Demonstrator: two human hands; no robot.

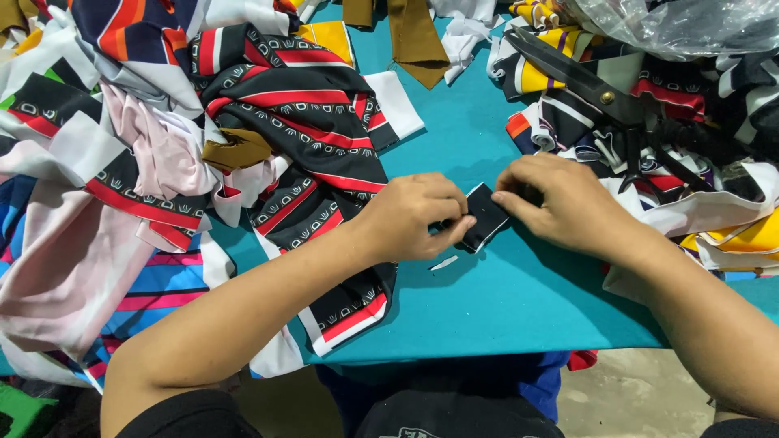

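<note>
The left hand (410, 215) is closed on the near end of a small black rectangular fabric piece (485, 212), thumb and fingertips pinching it against the teal tabletop (519, 300). The right hand (560, 199) presses its curled fingers down on the far end of the same piece, so both hands hold it between them, near the middle of the tabletop and a little back from the front edge. By the look of it, the step in hand is folding or flattening this small piece; whatever follows seems to call for keeping the edges lined up while one hand lets go.

Just beside the left hand, toward the front edge, lies a thin white sliver of cloth (444, 263). A long strip of black fabric with red stripes and a white pattern (324, 162) runs under the left forearm and hangs over the front edge; it lies close to the work and could drag across it. Beyond it, the left side of the tabletop carries a heap of mixed pink, white and striped fabric scraps (105, 162). Toward the right back corner, large black-handled tailor's shears (604, 93) rest on a pile of striped yellow, black and white cloth pieces (714, 186), near the right hand. A clear plastic bag (682, 24) sits at the back edge.
</note>
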